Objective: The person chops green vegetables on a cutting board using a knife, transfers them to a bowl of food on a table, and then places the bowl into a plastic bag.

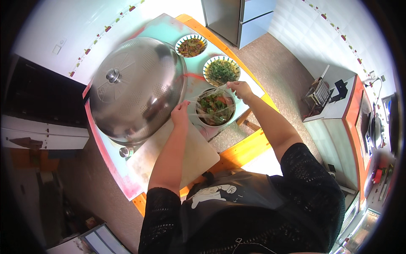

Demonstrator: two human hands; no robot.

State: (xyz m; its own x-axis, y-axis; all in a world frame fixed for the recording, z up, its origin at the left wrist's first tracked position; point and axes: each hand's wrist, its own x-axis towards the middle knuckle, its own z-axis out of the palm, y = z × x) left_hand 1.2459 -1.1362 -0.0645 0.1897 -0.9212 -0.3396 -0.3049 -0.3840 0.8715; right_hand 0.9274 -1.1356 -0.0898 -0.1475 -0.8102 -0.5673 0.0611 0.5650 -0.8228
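Both hands hold a sheet of clear plastic film point(207, 95), stretched between them over a bowl of leafy greens and reddish pieces point(215, 106). My left hand point(180, 113) pinches the film at the bowl's left side, above the near edge of a pale cutting board point(190, 149). My right hand point(240, 90) pinches it at the upper right of the bowl, close to a second patterned bowl with chopped greens point(221, 70). Farther back stands a third patterned bowl with a brownish dish point(191, 46). How far the film touches the bowl's rim cannot be told.
A large domed metal lid point(136, 89) with a knob covers much of the table's left. A small glass jar point(125, 152) stands by the board. The table point(117, 171) has a wooden edge. At right are a cabinet point(336, 139) and a wire rack point(318, 93); a refrigerator point(223, 19) stands behind.
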